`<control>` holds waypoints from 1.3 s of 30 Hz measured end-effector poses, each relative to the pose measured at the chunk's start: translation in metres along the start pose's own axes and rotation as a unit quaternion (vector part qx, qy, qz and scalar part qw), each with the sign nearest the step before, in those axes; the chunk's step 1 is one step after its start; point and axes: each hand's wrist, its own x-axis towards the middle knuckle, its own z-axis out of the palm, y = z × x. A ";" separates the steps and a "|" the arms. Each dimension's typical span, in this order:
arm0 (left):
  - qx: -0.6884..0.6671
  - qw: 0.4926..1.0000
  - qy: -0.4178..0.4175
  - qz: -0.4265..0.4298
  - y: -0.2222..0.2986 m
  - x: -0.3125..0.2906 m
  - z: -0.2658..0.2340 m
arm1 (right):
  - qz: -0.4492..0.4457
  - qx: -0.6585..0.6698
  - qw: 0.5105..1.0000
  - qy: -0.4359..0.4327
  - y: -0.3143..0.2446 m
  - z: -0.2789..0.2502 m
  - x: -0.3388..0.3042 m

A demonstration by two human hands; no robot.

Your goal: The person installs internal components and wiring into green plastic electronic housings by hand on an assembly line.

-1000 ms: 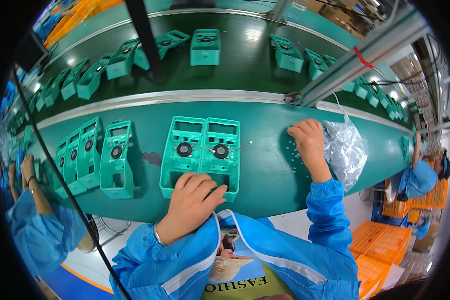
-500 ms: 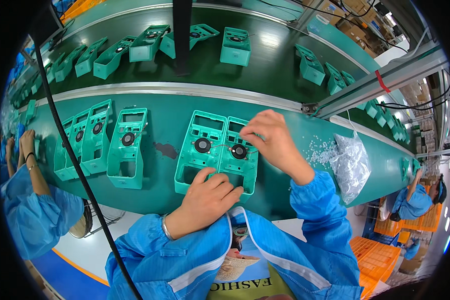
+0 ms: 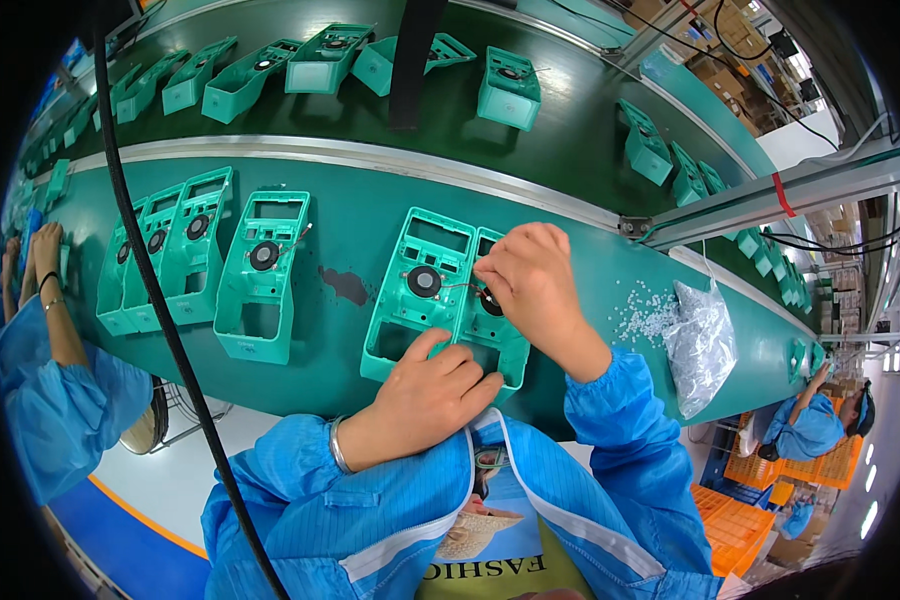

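A: ok so what's new here? The right hand (image 3: 535, 280) is off to work on the right-hand green housing (image 3: 516, 362) now, yeah?

B: Yep. It's down over that one's black fan (image 3: 491, 303), right by the red wire (image 3: 458, 286) running across from the left-hand housing (image 3: 420, 312). My read: the fetching bit is over and the fiddly bit at the fan is on.

A: Is it gripping anything?

B: Can't tell tbh. The fingers are bunched and pointing down, but the tips are mostly hidden, so they could be pinched on something tiny or not closed at all. The left hand (image 3: 430, 400) is easier: fingers loosely spread and bent over the near end of the pair, touching, not clenched. Looks like steadying to me.

A: And compared with a second ago?

B: Back then the right hand is out beside the clear plastic bag (image 3: 698, 350), over the little white pieces (image 3: 642, 315). Now those lie uncovered on the table (image 3: 345, 230) next to the bag. The two housings are still side by side in front of the person, and the left hand hasn't left them. The whole view swings a bit too, so the head's probably moving.
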 end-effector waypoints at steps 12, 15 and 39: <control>-0.011 1.000 -0.005 -0.011 0.002 0.005 -0.001 | -0.069 -0.124 0.990 -0.027 -0.023 -0.004 -0.010; -0.009 1.000 -0.014 -0.017 0.003 0.006 -0.003 | -0.069 -0.122 0.990 -0.022 -0.025 -0.004 -0.014; -0.011 1.000 -0.025 -0.009 0.002 0.007 -0.004 | 0.232 -0.125 0.963 0.055 0.114 -0.081 -0.108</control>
